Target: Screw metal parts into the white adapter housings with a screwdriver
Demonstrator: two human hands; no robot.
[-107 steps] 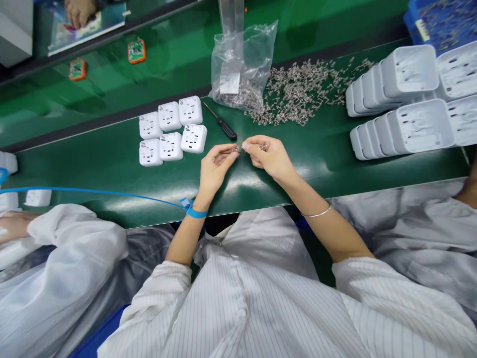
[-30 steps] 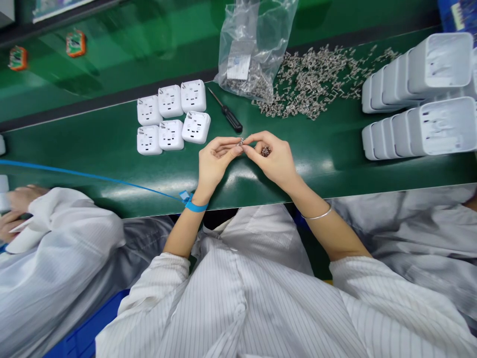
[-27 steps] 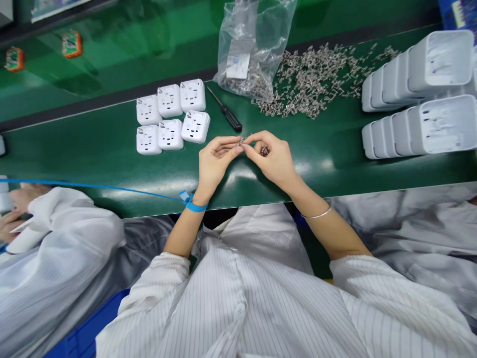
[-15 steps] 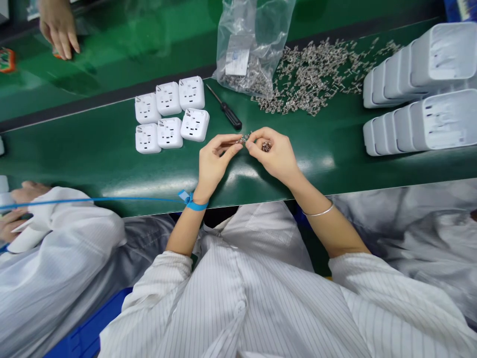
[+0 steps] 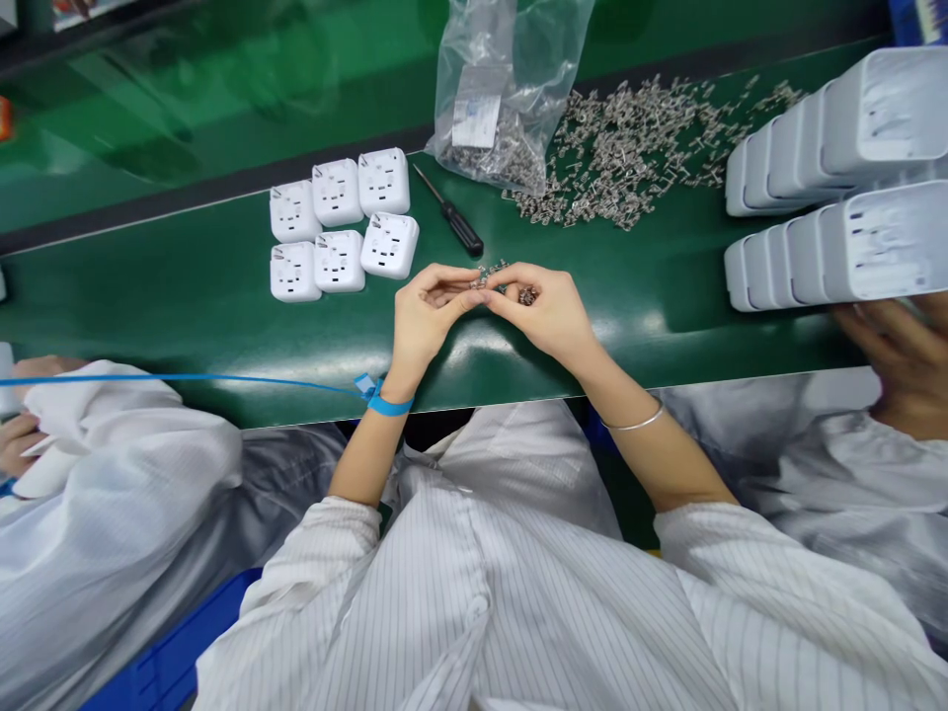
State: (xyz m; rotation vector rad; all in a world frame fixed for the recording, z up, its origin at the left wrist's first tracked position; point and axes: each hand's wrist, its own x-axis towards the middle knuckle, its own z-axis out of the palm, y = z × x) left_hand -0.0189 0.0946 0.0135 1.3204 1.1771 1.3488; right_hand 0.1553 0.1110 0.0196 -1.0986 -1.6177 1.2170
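My left hand [image 5: 428,314] and my right hand [image 5: 546,308] meet fingertip to fingertip above the green bench, both closed. Between them are small metal clips [image 5: 485,276], pinched in the left fingers and touched by the right fingertips. More of these clips [image 5: 527,295] sit in the curl of my right fingers. A black-handled screwdriver [image 5: 460,227] lies just beyond my left fingertips. Behind my right hand spreads a loose heap of the same metal clips [image 5: 622,148]. A blue wrist strap [image 5: 390,403] with a cord circles my left wrist.
Several white socket housings [image 5: 339,261] stand in two rows at left. A clear plastic bag [image 5: 511,94] of metal parts rests behind the screwdriver. Stacked white housings [image 5: 807,247] occupy the right, where another person's hand [image 5: 904,346] touches them. A co-worker's sleeve [image 5: 111,434] is at left.
My right fingertips have come closer against the left ones. Another person's hand has appeared at the right stack, and the hand at the far upper left has gone from view.
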